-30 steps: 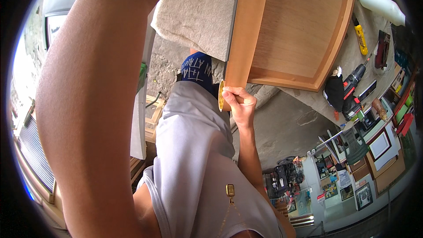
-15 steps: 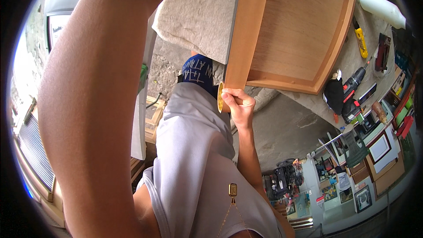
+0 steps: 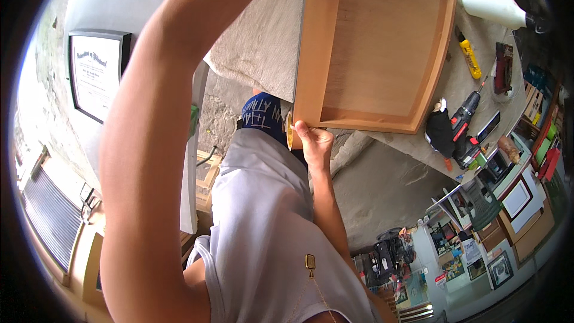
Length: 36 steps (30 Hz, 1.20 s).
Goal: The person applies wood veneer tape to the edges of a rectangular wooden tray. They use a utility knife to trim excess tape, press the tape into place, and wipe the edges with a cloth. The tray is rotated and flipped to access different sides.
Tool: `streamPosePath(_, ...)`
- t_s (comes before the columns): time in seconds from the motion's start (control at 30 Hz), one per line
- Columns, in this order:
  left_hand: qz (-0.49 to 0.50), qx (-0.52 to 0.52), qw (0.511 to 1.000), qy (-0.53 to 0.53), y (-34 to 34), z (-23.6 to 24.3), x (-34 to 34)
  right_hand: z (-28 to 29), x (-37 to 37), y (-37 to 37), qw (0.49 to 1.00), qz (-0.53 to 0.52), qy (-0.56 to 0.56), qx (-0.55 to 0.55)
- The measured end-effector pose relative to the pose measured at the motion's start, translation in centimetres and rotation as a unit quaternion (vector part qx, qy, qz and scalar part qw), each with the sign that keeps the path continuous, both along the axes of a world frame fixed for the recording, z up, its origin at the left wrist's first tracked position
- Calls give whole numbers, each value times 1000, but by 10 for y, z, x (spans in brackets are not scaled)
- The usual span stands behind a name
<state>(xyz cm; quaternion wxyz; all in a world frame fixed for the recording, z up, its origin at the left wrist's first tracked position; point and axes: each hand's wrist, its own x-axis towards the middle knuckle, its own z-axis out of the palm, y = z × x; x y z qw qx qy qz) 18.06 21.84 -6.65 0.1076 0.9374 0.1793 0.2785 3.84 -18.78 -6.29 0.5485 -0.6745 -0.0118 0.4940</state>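
Observation:
My right hand is closed around a roll of tape, seen partly edge-on, at the near left corner of a shallow wooden frame with a thin panel. From the roll, a wide tan band, apparently tape, runs along the frame's left side to the top of the view. My left arm rises along the left and bends over toward the frame's far end. The left hand itself lies beyond the upper edge, out of sight.
The frame lies on a worktable covered with pale cloth. To its right are a yellow cutter knife, a cordless drill, a phone and a white bottle. A framed certificate stands at the left.
The view has shifted, so the frame and tools appear farther left. More of the certificate shows beside my left arm. My right hand still holds the tape roll at the same corner.

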Motion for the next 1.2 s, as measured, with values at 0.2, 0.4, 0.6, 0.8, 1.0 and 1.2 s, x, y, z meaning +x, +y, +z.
streamPosePath(0.2, -120, -69, 988, 68, -147, 0, -91, -8, 4, -1, 999, 31, -37, -5)
streamPosePath(0.4, -117, -285, 940, 146, -270, 21, -166, -49, 23, -22, 958, 255, -127, 36)
streamPosePath(0.6, -17, -211, 960, 183, -280, 18, -163, 90, 144, 17, 844, 529, -83, -36)
streamPosePath(0.8, 112, -229, 955, 149, -291, 14, -163, 62, 225, 247, 730, 359, -552, 182)
streamPosePath(1.0, 229, -290, 929, 35, -259, 12, -160, 37, 250, 365, 655, 537, -513, 140)
streamPosePath(1.2, 280, -264, 918, -99, -95, 11, -107, 47, 249, 391, 576, 644, -487, 127)
